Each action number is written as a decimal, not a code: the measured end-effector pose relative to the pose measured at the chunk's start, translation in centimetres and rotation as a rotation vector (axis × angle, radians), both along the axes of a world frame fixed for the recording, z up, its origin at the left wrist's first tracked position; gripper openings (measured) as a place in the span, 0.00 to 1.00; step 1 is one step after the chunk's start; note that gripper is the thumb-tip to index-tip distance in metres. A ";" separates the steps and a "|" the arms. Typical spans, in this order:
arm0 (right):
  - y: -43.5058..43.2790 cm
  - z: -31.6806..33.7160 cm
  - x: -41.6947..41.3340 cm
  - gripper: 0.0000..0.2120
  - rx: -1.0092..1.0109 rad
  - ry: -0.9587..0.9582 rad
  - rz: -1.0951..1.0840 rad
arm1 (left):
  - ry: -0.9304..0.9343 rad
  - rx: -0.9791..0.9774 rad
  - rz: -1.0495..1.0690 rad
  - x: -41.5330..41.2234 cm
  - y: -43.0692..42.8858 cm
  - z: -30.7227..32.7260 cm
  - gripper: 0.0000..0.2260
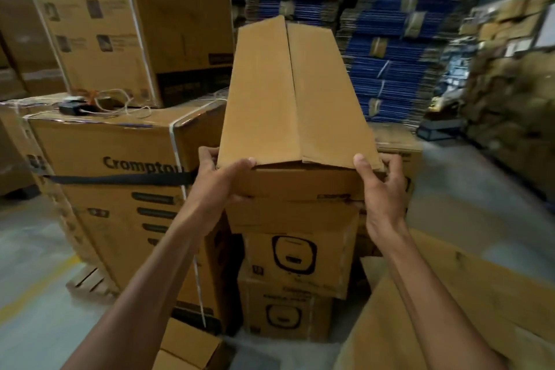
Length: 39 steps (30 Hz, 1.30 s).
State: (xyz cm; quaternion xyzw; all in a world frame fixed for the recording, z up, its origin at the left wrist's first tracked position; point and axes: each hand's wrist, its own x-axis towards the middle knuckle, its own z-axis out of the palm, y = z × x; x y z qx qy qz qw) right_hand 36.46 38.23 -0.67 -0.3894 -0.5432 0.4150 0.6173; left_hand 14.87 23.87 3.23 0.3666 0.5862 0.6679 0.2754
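Observation:
A long plain cardboard box lies in front of me with its two top flaps folded shut along a centre seam. My left hand grips its near left corner, thumb on the top flap, fingers curled round the side. Gripping the near right corner is my right hand, thumb on the flap and fingers round the edge. The box rests on or just above a stack of smaller printed cartons; I cannot tell which.
Large strapped cartons stand to the left, with a charger and cables on top. Bundles of flat blue cardboard tower behind. Flat cardboard sheets lie at lower right. Grey floor with a yellow line shows at left.

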 end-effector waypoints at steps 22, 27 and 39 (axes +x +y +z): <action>7.9 -3.9 -6.9 0.23 -0.387 -0.147 -0.176 | 0.098 -0.319 -0.268 -10.8 14.9 -6.4 0.29; 9.7 -3.9 -8.6 0.30 -0.376 -0.104 -0.157 | 0.232 -0.312 -0.241 -12.5 17.6 -6.1 0.35; 10.5 -8.4 -9.6 0.33 -0.473 0.202 -0.109 | 1.062 -0.264 -0.080 -12.9 21.4 -5.2 0.31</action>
